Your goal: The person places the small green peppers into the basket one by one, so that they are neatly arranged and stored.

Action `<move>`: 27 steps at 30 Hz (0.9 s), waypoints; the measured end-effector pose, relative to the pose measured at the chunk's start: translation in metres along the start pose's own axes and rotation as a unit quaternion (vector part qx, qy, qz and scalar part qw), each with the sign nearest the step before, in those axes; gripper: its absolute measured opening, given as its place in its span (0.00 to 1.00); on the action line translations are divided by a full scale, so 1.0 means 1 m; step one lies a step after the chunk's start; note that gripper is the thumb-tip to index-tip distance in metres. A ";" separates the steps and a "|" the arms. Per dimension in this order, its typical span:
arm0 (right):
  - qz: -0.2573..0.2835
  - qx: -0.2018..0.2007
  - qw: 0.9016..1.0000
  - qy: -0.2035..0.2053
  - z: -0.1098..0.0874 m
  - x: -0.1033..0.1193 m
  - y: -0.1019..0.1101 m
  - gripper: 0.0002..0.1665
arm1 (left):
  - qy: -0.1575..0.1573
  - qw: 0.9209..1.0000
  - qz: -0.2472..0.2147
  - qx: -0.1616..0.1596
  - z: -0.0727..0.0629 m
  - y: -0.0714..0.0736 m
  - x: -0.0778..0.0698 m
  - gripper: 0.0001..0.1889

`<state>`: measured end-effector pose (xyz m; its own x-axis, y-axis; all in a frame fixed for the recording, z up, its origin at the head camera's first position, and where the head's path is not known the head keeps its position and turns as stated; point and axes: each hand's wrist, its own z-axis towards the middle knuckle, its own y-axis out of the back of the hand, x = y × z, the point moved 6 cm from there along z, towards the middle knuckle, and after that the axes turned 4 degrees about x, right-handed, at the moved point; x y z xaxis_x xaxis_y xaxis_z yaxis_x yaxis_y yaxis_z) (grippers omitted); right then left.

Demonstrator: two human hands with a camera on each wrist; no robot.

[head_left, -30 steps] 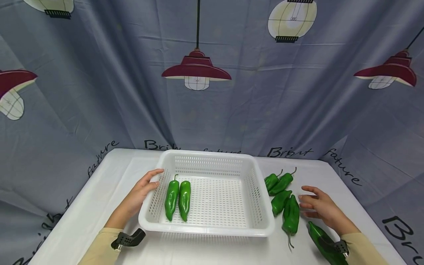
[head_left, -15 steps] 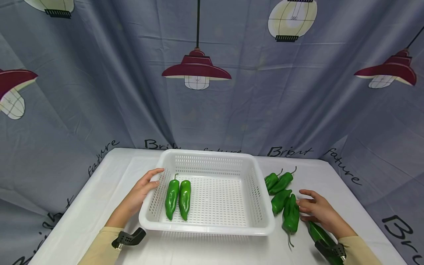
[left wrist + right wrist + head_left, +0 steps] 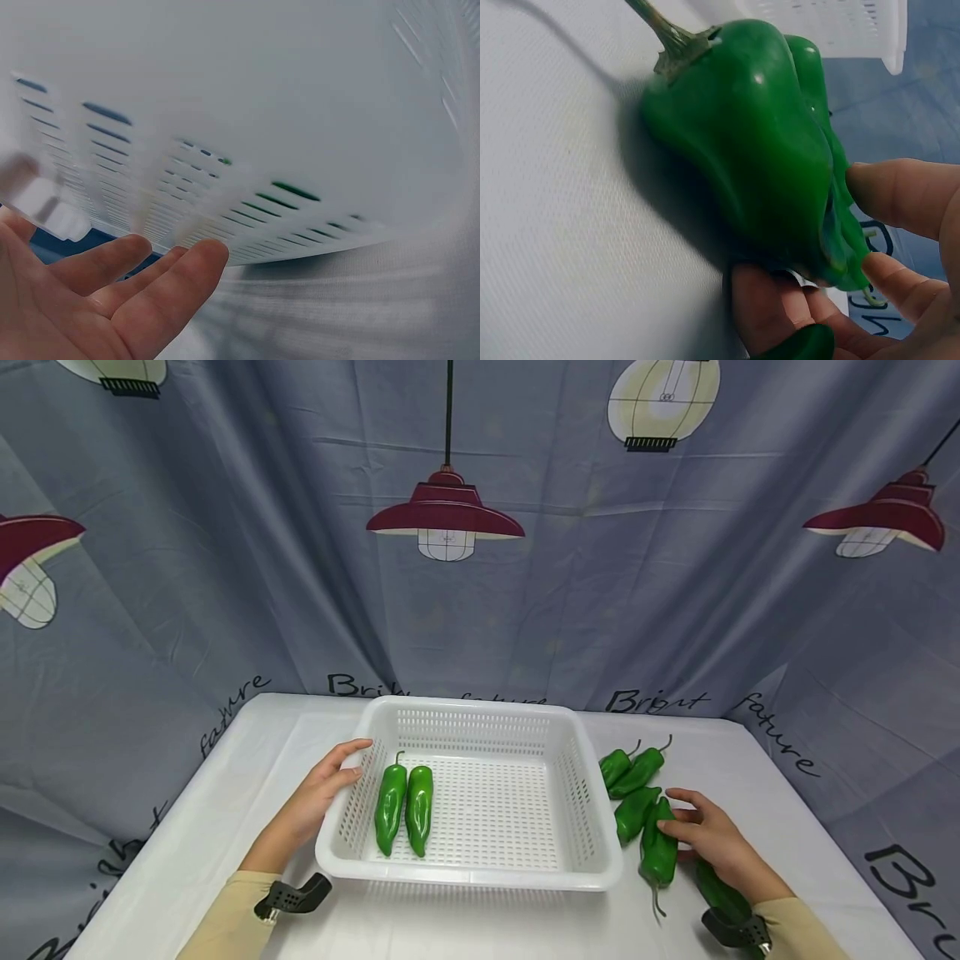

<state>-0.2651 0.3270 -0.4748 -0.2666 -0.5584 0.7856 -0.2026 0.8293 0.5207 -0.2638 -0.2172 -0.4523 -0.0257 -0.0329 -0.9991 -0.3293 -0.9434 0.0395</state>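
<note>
My left hand (image 3: pixel 317 795) holds the left rim of a white perforated plastic basket (image 3: pixel 468 878). Thumb and forefinger lie over the rim, while the other fingers (image 3: pixel 174 296) are against the outer wall in the left wrist view. Two green peppers (image 3: pixel 389 808) lie side by side inside, at the left. Right of the basket, my right hand (image 3: pixel 716 842) pinches a green pepper (image 3: pixel 660 853) by its far end, thumb on top and fingers around its side. In the right wrist view this pepper (image 3: pixel 742 135) fills the middle, its stem pointing away from the hand.
Several more green peppers (image 3: pixel 642 772) lie close against the basket's right side. Another pepper (image 3: pixel 722 889) lies under my right wrist, partly hidden. A white cloth covers the table (image 3: pixel 450 935). A grey-blue curtain (image 3: pixel 517 618) with printed lamps hangs behind.
My right hand has moved left from above the table to the nearest pepper, and its fingers have closed on it. The left hand and the basket stay in place.
</note>
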 end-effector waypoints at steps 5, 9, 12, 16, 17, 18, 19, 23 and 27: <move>-0.016 -0.007 1.000 -0.007 0.002 0.002 -0.003 0.46 | 0.002 1.000 -0.002 -0.003 -0.001 0.001 0.000 0.26; -0.024 -0.012 1.000 -0.008 0.001 0.003 -0.004 0.45 | -0.002 1.000 -0.003 0.000 -0.001 0.000 -0.002 0.26; -0.031 -0.016 0.999 -0.007 0.001 0.004 -0.005 0.45 | -0.002 1.000 -0.003 0.001 -0.002 0.000 -0.002 0.25; -0.041 -0.019 0.999 -0.008 0.001 0.004 -0.005 0.46 | 0.002 1.000 0.000 -0.001 -0.001 0.000 -0.001 0.25; -0.043 -0.019 0.999 -0.007 0.001 0.004 -0.005 0.46 | 0.004 1.000 0.001 -0.003 -0.001 0.000 0.000 0.25; -0.043 -0.020 0.999 -0.007 0.000 0.004 -0.005 0.46 | 0.005 1.000 0.001 -0.004 -0.001 0.001 0.001 0.25; -0.043 -0.020 0.999 -0.006 0.000 0.003 -0.005 0.45 | 0.006 1.000 0.002 -0.003 0.000 0.001 0.001 0.25; -0.044 -0.019 0.999 0.004 -0.002 0.004 -0.006 0.41 | 0.010 1.000 0.002 -0.004 0.000 0.002 0.002 0.25; -0.048 -0.020 0.999 0.009 -0.002 0.005 -0.005 0.39 | 0.010 1.000 0.004 -0.005 0.000 0.002 0.002 0.26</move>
<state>-0.2630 0.3202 -0.4730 -0.2310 -0.6345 0.7376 -0.1884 0.7729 0.6059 -0.2642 -0.2191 -0.4543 -0.0093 -0.0469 -0.9989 -0.3206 -0.9460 0.0474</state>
